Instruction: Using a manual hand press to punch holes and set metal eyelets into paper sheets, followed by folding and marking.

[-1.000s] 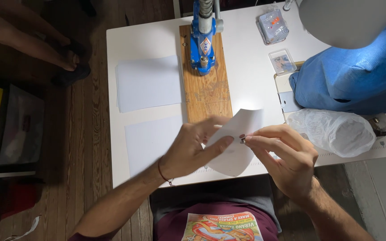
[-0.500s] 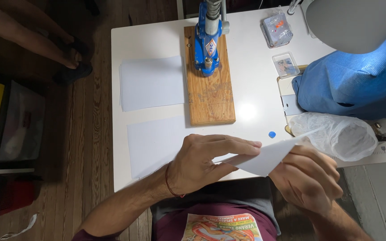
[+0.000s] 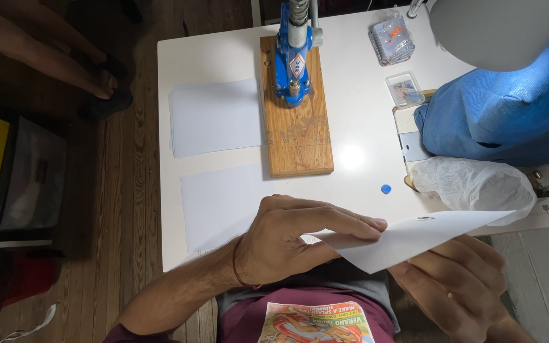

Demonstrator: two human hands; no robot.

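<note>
Left hand [image 3: 300,238] pinches the white sheet [image 3: 414,238] from above, right hand [image 3: 462,282] cups it underneath, keeping it flat over the table's [image 3: 363,127] near edge, clear of the blue press [image 3: 295,54].

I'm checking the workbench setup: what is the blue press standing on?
The blue press stands on a wooden board lying on the white table. The table beneath the board is covered.

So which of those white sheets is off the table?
The folded sheet, pinched between both hands, left above, right beneath. The stack and the single sheet lie flat on the table.
</note>
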